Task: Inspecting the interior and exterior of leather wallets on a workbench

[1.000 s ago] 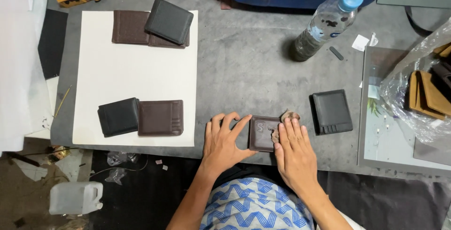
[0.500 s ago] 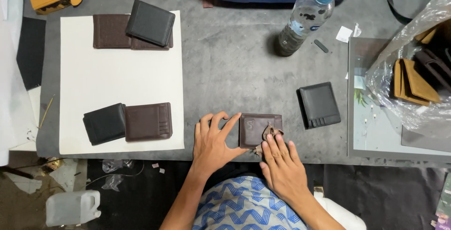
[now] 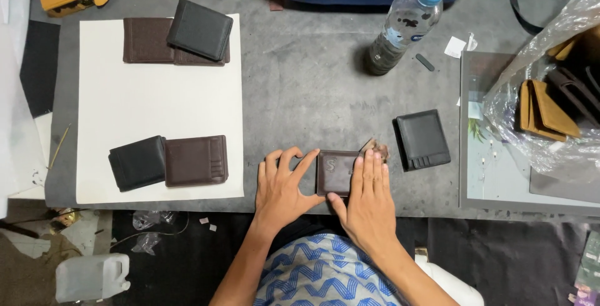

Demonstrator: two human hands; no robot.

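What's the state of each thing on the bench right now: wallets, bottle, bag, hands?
brown wallet: closed, flat, between both hands
left hand: flat, fingers at wallet's left edge
right hand: fingers resting on wallet's right side
black wallet: closed, untouched
water bottle: capped, upright
plastic bag: open, tan pieces inside
white sheet: two pairs of closed wallets on it

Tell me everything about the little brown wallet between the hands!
The brown wallet is small, dark and squarish, and looks like leather, with a faint pressed mark on top. It lies flat and closed on the grey table, near its front edge. The left hand touches its left side with fingers spread, while the right hand covers its right edge, thumb under its lower edge.
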